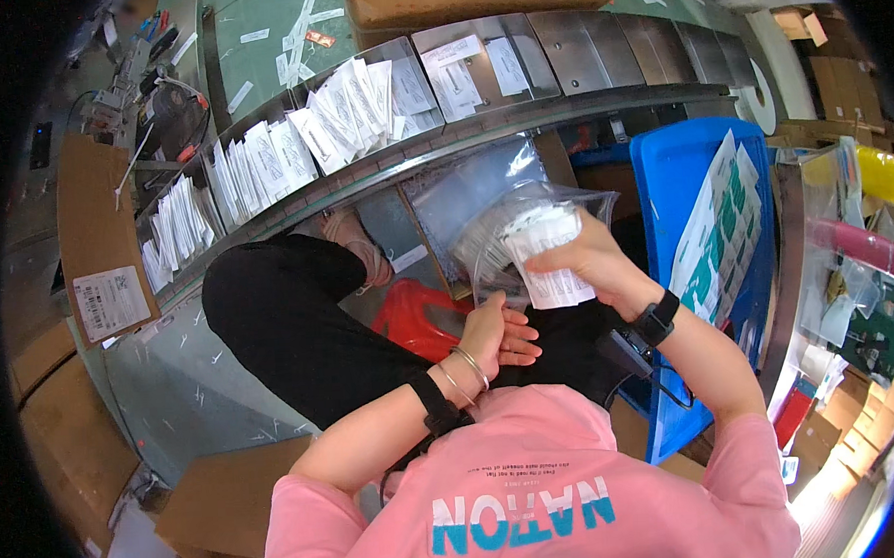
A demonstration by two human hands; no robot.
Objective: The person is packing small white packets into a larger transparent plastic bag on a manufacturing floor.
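Clear plastic bag (510, 231) partly hidden behind white paper bundle (551, 259), bundle upright, right hand (591, 263) fingers pinching it, left hand (499, 332) fingers together, gripping bag's lower edge.

Quick headcount of what's in view. Two hands: the left hand (494, 332) and the right hand (586, 263). One clear plastic bag (510, 226), with one bunch of white paper slips (551, 259) going with it, too many slips to count singly. One red stool (419, 315) under the legs. One blue crate (682, 169) on the right, holding one stack of green-and-white sheets (719, 222). One curved metal rack (557, 45) split into compartments; I can't get an exact number, and roughly half of them hold white packets (340, 109). One labelled cardboard box (101, 234) on the left.
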